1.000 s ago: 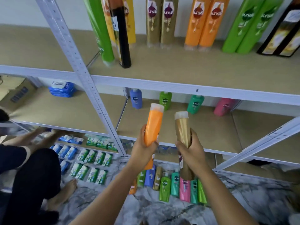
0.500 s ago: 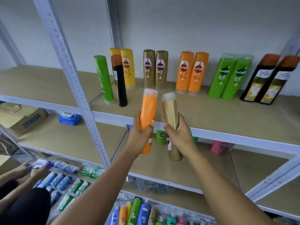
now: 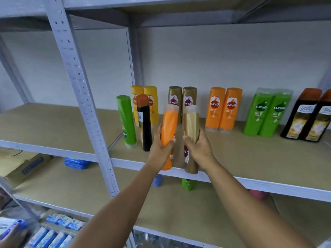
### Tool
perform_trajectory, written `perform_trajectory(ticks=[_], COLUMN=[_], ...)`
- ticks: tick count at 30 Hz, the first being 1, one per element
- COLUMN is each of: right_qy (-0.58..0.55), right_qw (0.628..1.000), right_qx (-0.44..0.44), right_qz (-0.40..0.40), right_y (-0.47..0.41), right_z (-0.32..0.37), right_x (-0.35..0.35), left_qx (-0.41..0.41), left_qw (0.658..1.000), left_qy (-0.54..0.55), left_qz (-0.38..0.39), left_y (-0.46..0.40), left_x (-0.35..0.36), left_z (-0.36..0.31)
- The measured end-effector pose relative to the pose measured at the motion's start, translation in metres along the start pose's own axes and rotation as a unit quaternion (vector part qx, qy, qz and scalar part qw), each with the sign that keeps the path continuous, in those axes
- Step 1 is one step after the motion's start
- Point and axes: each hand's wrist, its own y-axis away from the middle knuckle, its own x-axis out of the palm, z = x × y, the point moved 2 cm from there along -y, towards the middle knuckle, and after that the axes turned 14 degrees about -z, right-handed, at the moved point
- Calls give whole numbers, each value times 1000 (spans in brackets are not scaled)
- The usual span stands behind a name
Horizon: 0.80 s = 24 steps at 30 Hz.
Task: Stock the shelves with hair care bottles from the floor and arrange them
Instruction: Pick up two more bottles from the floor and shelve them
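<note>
Left hand [image 3: 161,145]: fingers curled round 1 orange bottle [image 3: 169,129], held upright over the front edge of the shelf [image 3: 250,158]. Right hand [image 3: 198,147]: gripping 1 gold bottle [image 3: 191,127], upright, just beside the orange one. On the shelf behind: 2 gold bottles [image 3: 182,101], 2 orange bottles [image 3: 223,108], 2 green bottles [image 3: 266,113], all standing in pairs.

Both arms outstretched, left hand [image 3: 161,144] and right hand [image 3: 200,147] gripping.
</note>
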Motion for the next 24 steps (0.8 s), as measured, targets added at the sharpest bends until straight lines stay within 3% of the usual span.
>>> perform_trajectory(ticks=[12, 24], right_qy=[10, 45], right_qw=[998, 992], right_qx=[-42, -113], right_qz=[-49, -30], right_y=[-34, -42], right_z=[-17, -20], right_x=[28, 43], left_qx=[32, 26], left_qw=[999, 1000], left_qy=[8, -17], left_qz=[-5, -5], left_y=[-37, -57], left_x=[11, 11], left_z=[9, 27])
